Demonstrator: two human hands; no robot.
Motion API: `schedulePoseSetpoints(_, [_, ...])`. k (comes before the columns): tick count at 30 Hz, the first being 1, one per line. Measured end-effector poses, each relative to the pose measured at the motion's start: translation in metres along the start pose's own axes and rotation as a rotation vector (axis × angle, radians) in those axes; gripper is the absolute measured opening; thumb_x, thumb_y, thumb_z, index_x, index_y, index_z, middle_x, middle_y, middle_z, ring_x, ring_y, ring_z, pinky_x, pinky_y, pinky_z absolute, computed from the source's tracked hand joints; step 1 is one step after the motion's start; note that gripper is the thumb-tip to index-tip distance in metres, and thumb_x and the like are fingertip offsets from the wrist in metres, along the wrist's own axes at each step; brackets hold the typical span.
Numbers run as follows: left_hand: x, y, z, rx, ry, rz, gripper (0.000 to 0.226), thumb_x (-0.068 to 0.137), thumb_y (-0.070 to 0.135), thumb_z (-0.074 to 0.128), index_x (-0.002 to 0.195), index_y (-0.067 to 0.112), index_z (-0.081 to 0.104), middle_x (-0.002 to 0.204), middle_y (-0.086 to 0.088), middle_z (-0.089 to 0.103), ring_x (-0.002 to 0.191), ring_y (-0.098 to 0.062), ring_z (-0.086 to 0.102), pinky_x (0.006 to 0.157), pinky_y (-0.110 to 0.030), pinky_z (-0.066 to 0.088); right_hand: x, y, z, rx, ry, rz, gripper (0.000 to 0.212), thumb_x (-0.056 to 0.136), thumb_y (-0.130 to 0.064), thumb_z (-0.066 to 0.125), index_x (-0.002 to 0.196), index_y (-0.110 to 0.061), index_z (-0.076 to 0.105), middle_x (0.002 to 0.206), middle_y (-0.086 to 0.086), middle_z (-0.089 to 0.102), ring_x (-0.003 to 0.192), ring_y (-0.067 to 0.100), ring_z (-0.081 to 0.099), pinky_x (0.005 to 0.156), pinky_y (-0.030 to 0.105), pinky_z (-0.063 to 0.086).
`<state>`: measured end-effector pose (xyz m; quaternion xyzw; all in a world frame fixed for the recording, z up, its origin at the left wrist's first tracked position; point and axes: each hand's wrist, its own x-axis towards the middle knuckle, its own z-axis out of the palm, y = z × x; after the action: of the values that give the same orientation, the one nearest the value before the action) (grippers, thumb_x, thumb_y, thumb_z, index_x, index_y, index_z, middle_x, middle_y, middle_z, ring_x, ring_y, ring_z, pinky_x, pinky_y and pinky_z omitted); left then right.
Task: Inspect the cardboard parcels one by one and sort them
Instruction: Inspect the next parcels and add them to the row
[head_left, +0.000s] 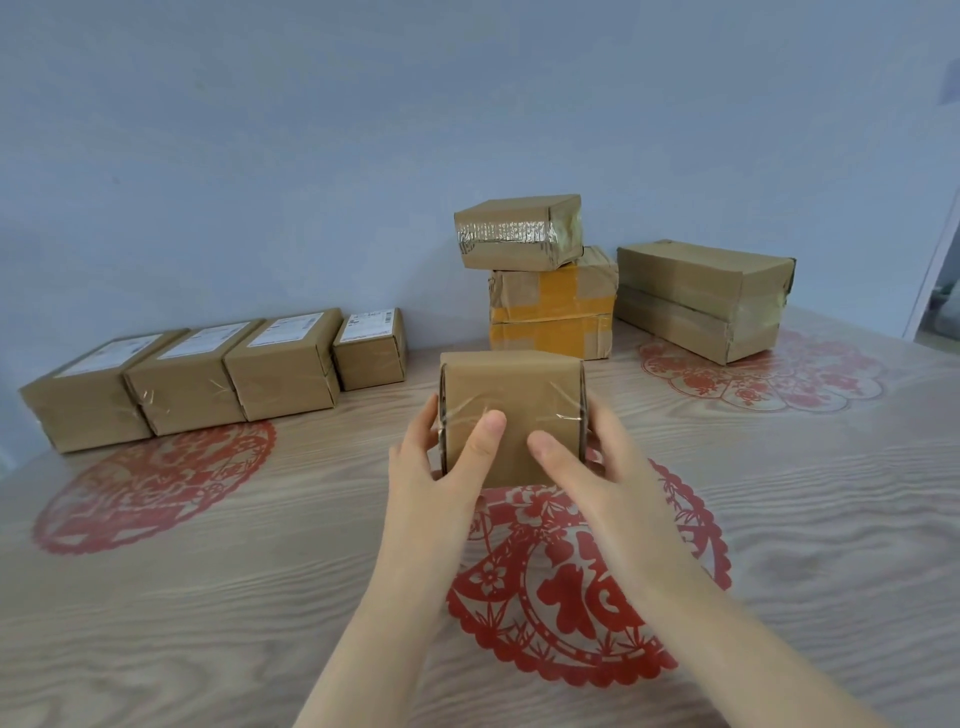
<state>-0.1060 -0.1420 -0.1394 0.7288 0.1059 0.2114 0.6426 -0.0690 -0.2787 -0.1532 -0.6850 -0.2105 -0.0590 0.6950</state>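
Wood-grain desk (208, 597) against a pale blue wall (311, 156): at centre, a person's left hand (423, 473) and right hand (597, 467) clamp the sides of a plain brown cardboard parcel (511, 389). Both thumbs press its near face, which is crossed by crinkled clear tape. Four white-labelled parcels (280, 379) line up at 10 o'clock. A taped stack (550, 306) stands at 1 o'clock.
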Motion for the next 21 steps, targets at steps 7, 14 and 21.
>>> schedulePoseSetpoints(7, [-0.001,0.003,-0.002,-0.026,-0.042,-0.006,0.109,0.047,0.076,0.071,0.146,0.041,0.044,0.141,0.005,0.054,0.121,-0.016,0.062,0.102,-0.042,0.053,0.003,-0.001,0.002,-0.036,0.014,0.027,0.028,0.088,-0.038,0.065,0.106,-0.052,0.048,0.089,-0.051,0.058,0.089,-0.027,0.055,0.069,-0.003,0.041])
schedulePoseSetpoints(14, [-0.005,0.009,0.001,-0.081,-0.001,-0.077,0.052,0.067,0.065,0.067,0.114,0.042,0.058,0.133,0.006,0.060,0.118,-0.012,0.061,0.103,-0.038,0.050,0.001,0.004,0.004,-0.154,-0.034,-0.055,0.090,0.074,-0.068,0.070,0.151,-0.048,0.027,0.146,-0.029,0.044,0.134,-0.004,0.043,0.114,0.040,0.039])
schedulePoseSetpoints(21, [-0.005,0.004,0.005,0.145,-0.079,0.019,0.094,0.059,0.088,0.058,0.135,0.032,0.053,0.129,0.003,0.057,0.119,-0.013,0.058,0.097,-0.032,0.049,0.006,0.001,-0.004,-0.171,0.078,-0.154,0.060,0.074,-0.073,0.055,0.130,-0.065,0.037,0.126,-0.032,0.056,0.119,-0.005,0.054,0.103,0.040,0.049])
